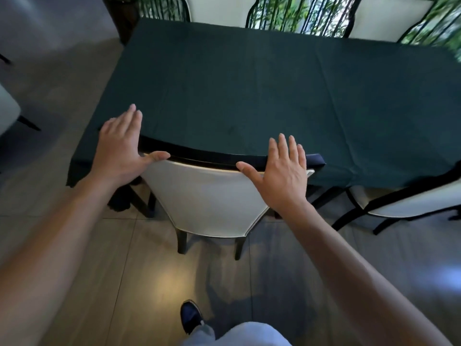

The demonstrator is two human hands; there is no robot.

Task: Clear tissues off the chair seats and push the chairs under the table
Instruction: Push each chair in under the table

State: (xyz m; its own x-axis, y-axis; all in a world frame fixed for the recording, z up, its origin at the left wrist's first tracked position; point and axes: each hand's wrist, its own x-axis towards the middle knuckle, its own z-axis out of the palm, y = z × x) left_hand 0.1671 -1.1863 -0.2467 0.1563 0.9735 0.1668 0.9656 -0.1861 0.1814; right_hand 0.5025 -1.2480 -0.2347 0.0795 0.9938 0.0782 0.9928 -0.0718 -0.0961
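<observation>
Item, near chair [207, 196] — white padded back, dark frame. I count it pushed in: its top rail sits against the edge of the tabletop [249, 91], which wears a dark green cloth, and the seat is hidden beneath. I cannot check that seat for tissues from here.

Item, my left hand [119, 148] — fingers straight and spread, thumb resting on the chair's top rail at the left corner, holding nothing.

Item, my right hand [282, 171] — likewise flat and spread at the rail's right end, holding nothing.

Item, second chair [409, 198] — same make, to the right, angled out from the table edge with its back well clear of the cloth. I judge this one still to be pushed in; its seat is mostly out of sight.

Item, far chairs [389, 18] — across the table, backs only visible.

Tissues: none in view anywhere.
</observation>
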